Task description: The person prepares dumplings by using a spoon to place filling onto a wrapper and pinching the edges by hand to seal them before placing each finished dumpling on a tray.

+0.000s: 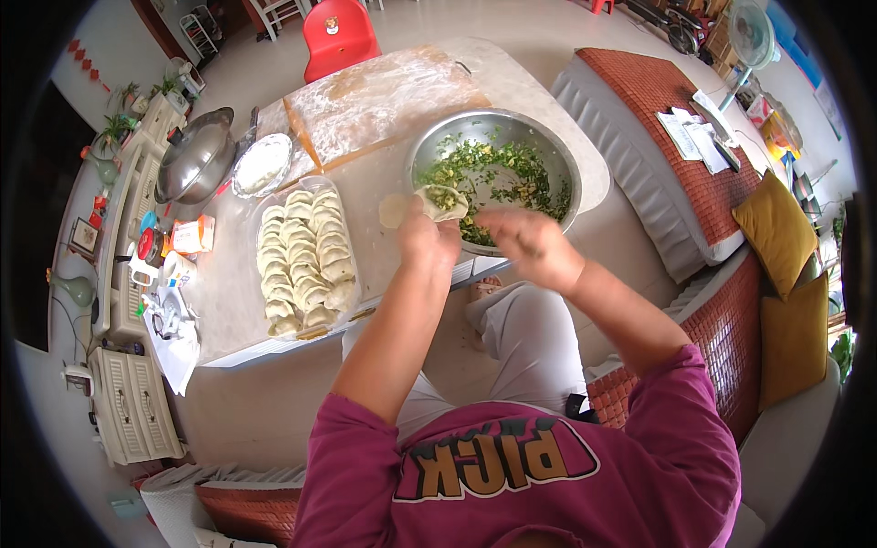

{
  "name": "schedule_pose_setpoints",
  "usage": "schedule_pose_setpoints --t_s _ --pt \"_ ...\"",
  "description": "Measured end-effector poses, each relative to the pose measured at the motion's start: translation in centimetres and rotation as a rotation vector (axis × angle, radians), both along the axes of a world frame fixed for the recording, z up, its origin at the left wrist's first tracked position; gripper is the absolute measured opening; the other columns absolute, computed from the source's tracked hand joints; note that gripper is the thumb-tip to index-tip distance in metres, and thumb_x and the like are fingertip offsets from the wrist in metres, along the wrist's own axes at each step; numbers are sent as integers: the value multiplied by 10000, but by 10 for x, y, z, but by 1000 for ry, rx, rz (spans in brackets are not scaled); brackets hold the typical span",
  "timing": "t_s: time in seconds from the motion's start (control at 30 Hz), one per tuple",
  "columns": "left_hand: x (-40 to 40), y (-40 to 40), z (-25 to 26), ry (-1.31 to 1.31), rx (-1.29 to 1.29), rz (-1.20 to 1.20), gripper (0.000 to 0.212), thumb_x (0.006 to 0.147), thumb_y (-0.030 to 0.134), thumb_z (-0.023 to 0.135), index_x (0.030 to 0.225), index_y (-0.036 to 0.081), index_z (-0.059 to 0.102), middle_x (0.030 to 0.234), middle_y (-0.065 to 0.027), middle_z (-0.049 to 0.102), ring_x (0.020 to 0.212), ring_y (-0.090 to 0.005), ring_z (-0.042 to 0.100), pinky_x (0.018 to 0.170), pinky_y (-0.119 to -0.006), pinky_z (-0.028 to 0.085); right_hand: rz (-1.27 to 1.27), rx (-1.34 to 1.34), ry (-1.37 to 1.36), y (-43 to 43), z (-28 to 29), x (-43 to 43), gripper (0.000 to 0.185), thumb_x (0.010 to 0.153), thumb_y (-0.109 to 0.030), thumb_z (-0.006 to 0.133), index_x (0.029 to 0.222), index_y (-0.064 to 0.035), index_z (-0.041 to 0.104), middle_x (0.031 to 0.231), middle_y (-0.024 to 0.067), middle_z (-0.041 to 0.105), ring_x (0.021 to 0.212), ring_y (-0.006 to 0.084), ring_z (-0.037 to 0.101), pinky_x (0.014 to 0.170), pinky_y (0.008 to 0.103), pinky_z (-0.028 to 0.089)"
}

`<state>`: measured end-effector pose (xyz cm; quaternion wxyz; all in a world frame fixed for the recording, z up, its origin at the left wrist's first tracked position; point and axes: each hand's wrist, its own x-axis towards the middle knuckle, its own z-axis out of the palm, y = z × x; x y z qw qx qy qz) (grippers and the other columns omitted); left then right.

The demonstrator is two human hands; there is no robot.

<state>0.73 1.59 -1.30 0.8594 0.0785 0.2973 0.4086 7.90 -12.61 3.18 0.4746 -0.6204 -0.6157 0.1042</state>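
My left hand [426, 238] holds a round dough wrapper [460, 205] with green, chopped filling in its middle. This wrapper is over the near left rim of a large stainless steel bowl [538, 129]. Inside the bowl, chopped green filling with yellow bits [503, 159] lies spread around the bottom. Blurred by motion, my right hand [538, 248] is over the bowl's near edge with its fingers close to the wrapper; whether it grips a utensil is unclear. A flat dough wrapper [392, 211] lies on the table, left of my left hand. Folded dumplings [301, 250] stand in rows in a clear plastic container [355, 277].
Behind the container are a bowl of white flour [262, 166] and a lidded metal pot [196, 156]. A floured wooden board [384, 96] lies at the table's far side. Mugs [178, 269] and an orange-and-white box [192, 234] stand at the left. A red chair [340, 38] is beyond the board.
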Motion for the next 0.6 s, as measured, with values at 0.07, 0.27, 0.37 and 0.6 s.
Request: schedule_pose_setpoints --t_s 0.07,0.27,0.37,0.6 --pt "1 1 -3 -7 8 -22 346 940 221 242 1108 -18 428 1102 -140 499 1023 -247 489 892 -411 410 64 78 -381 -5 -5 -7 265 765 15 503 1024 -5 560 996 167 589 916 293 575 793 342 460" --pt "-5 -3 5 -81 27 -33 263 919 185 320 1037 -4 461 966 -114 536 884 -228 541 775 -366 469 -25 85 -345 -9 6 -10 255 782 16 497 1029 -4 555 1003 157 589 940 280 567 788 336 463" --pt "-11 -3 8 -104 71 -19 285 925 204 306 1045 -8 455 1001 -121 526 923 -234 531 804 -366 461 -123 98 129 -3 6 3 216 817 -5 486 1017 6 565 939 124 601 894 197 560 785 274 444" --pt "-31 6 13 8 36 57 336 941 208 262 1117 -30 420 1110 -132 498 1015 -251 502 890 -394 428 -286 -239 784 22 -33 48 164 827 -61 489 925 22 591 799 70 596 719 112 553 646 229 446"
